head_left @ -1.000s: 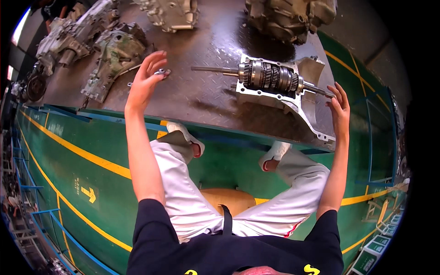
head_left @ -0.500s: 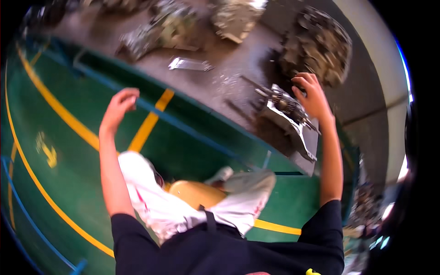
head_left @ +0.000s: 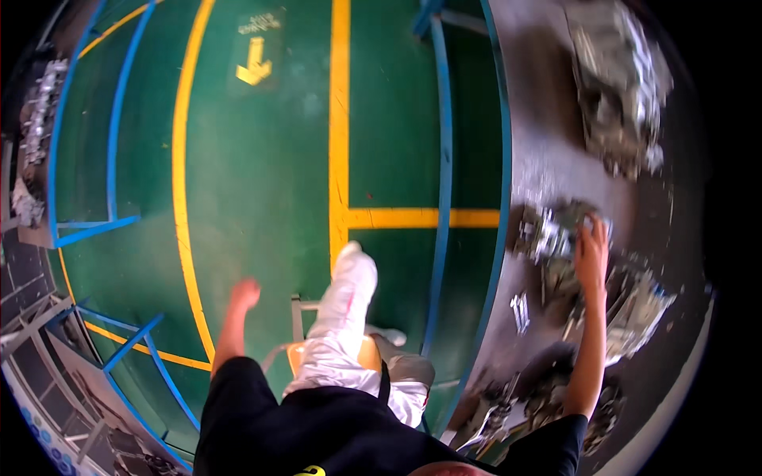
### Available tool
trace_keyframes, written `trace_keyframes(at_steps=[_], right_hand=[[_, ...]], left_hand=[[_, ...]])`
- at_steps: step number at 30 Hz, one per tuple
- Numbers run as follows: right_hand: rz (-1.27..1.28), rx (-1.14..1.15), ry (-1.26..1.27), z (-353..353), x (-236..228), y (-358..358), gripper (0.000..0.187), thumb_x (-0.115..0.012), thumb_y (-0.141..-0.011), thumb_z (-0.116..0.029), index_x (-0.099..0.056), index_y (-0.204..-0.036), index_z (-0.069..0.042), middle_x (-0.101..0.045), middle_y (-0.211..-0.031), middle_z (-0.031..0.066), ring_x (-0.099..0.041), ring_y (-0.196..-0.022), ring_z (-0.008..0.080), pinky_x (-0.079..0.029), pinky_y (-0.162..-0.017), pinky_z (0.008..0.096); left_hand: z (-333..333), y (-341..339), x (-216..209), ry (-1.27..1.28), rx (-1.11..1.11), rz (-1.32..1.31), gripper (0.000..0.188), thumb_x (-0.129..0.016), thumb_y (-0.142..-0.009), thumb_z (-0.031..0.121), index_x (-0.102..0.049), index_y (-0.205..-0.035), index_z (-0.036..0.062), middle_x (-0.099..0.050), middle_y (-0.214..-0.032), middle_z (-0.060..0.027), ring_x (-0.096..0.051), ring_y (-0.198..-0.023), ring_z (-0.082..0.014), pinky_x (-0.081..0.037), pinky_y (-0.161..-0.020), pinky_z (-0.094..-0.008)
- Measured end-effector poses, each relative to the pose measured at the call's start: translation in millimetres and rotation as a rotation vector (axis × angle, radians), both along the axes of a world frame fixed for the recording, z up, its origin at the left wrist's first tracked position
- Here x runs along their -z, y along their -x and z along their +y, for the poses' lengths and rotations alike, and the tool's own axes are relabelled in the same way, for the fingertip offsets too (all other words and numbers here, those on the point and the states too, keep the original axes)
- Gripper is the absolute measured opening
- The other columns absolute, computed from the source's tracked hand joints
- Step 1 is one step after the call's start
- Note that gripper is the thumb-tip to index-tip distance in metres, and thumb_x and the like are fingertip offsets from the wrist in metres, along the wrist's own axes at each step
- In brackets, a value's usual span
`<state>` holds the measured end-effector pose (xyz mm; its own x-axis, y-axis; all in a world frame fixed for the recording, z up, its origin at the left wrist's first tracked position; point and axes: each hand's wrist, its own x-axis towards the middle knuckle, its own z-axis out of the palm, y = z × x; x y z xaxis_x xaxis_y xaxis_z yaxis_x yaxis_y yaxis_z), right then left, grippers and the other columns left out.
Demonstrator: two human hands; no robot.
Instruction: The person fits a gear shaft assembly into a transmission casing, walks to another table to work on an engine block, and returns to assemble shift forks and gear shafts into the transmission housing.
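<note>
My right hand (head_left: 591,252) reaches over the workbench (head_left: 520,178) on the right. Its slightly bent fingers are at a grey metal gearbox-like part (head_left: 544,235); whether they touch it I cannot tell. A small shiny metal piece (head_left: 520,312) lies nearer to me on the bench. My left hand (head_left: 245,293) hangs over the green floor, away from any object. Motion smears its fingers.
Larger metal castings (head_left: 619,79) stand farther along the bench, and a ribbed housing (head_left: 635,313) lies right of my forearm. Gear assemblies (head_left: 492,412) sit nearest me. A yellow stool (head_left: 369,355) is under me. Blue-framed benches (head_left: 119,119) line the left side.
My view has swung left, along the bench and walkway. My right hand has left the geared shaft assembly and is at another metal part. My left hand has dropped lower.
</note>
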<state>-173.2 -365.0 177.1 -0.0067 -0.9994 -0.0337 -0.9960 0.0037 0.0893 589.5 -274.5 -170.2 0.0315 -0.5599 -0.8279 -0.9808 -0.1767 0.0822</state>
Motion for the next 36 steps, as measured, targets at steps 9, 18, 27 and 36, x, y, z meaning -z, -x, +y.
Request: trace_keyframes(at_steps=[9, 18, 27, 36], right_hand=[[-0.372, -0.093, -0.127, -118.1, -62.2, -61.3, 0.008, -0.056, -0.077, 0.0, -0.058, -0.084, 0.002, -0.058, -0.095, 0.0216, -0.054, -0.091, 0.0413, -0.046, -0.08, 0.0473], [-0.646, 0.19, -0.312, -198.2, 90.0, -16.7, 0.011, -0.062, -0.077, -0.009, -0.072, -0.079, -0.007, -0.067, -0.084, 0.0185, -0.065, -0.078, 0.0376, -0.053, -0.074, 0.044], [-0.713, -0.09, -0.153, -757.9, 63.7, -106.9, 0.017, -0.055, -0.086, -0.013, -0.065, -0.092, -0.002, -0.067, -0.093, 0.0203, -0.063, -0.088, 0.0407, -0.051, -0.078, 0.0461], [-0.615, -0.294, -0.077, -1054.2, 76.7, -223.4, 0.024, -0.052, -0.086, -0.021, -0.068, -0.095, -0.005, -0.068, -0.094, 0.0206, -0.063, -0.091, 0.0398, -0.05, -0.083, 0.0497]], left_hand=[[106.8, -39.5, -162.5, -0.265, -0.257, -0.121, 0.033, -0.044, -0.085, 0.02, -0.069, -0.095, 0.0003, -0.064, -0.111, -0.0215, -0.061, -0.104, -0.0374, -0.05, -0.09, -0.0444], [-177.4, 90.5, -182.5, 0.123, -0.837, -0.047, 0.032, -0.047, -0.086, 0.02, -0.067, -0.103, 0.0012, -0.066, -0.104, -0.0179, -0.063, -0.094, -0.0354, -0.051, -0.081, -0.0431], [-386.6, 126.1, -211.6, 0.216, -1.247, -0.109, 0.04, -0.051, -0.083, 0.033, -0.067, -0.102, 0.0025, -0.066, -0.107, -0.0217, -0.061, -0.103, -0.0393, -0.049, -0.088, -0.0432], [-647.0, 94.7, -135.2, 0.195, -0.826, 0.059, 0.03, -0.047, -0.085, 0.024, -0.069, -0.098, 0.009, -0.066, -0.09, -0.0212, -0.063, -0.09, -0.0395, -0.052, -0.08, -0.0432]])
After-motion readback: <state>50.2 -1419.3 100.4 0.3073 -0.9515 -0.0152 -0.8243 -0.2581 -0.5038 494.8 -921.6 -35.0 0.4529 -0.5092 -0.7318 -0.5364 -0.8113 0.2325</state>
